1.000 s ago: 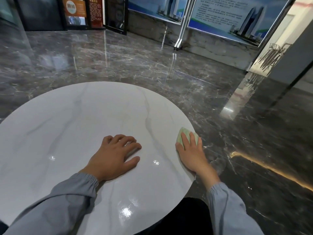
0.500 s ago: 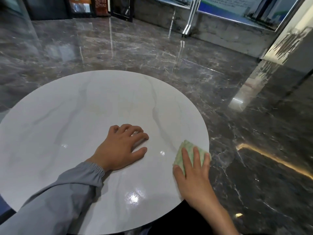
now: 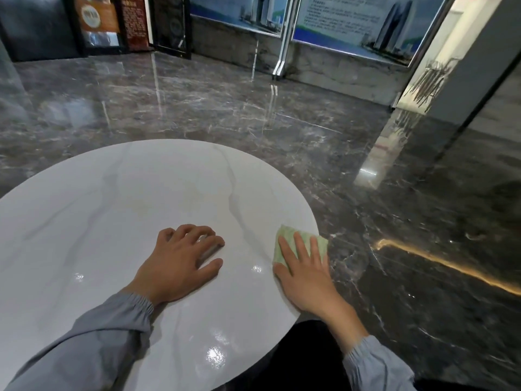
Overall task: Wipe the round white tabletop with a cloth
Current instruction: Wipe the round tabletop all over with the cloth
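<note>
Cloth (image 3: 287, 244) half hidden under right hand (image 3: 306, 275).

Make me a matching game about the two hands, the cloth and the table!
Things:
1. left hand
2. right hand
3. cloth
4. tabletop

Descriptions:
a. white with grey veins
b. light green, at the table's right edge
c. rests on the bare table, holds nothing
d. presses down on the cloth with straight fingers

Pairs: 1-c, 2-d, 3-b, 4-a
</note>
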